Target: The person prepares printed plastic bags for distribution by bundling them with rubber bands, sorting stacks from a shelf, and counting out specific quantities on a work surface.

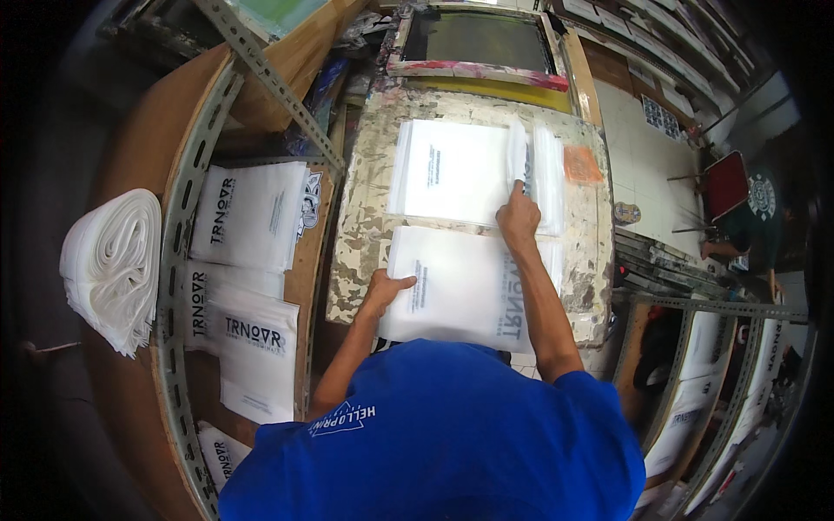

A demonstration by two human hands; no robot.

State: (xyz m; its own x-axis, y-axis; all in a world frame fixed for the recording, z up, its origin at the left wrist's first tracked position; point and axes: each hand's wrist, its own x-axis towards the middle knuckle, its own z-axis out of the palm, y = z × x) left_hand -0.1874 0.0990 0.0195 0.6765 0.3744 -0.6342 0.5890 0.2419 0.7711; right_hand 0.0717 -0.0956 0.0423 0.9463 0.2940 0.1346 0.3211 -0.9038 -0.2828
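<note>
Two stacks of white, thin printed plastic bags lie on a paint-stained worktable (586,278). My left hand (387,292) grips the left edge of the near stack (460,282), thumb on top and fingers underneath. My right hand (519,215) reaches over the near stack to the right side of the far stack (456,169). Its fingers are closed at the raised, curling edge of a bag (519,148). Dark print shows through the bags; the right fingertips are partly hidden.
A framed printing screen (478,42) stands at the table's far end. An orange patch (582,163) marks its right side. Left, a metal-framed shelf holds printed bags (248,217) and a folded white bundle (115,265). A red chair (725,184) and another person (764,204) are at right.
</note>
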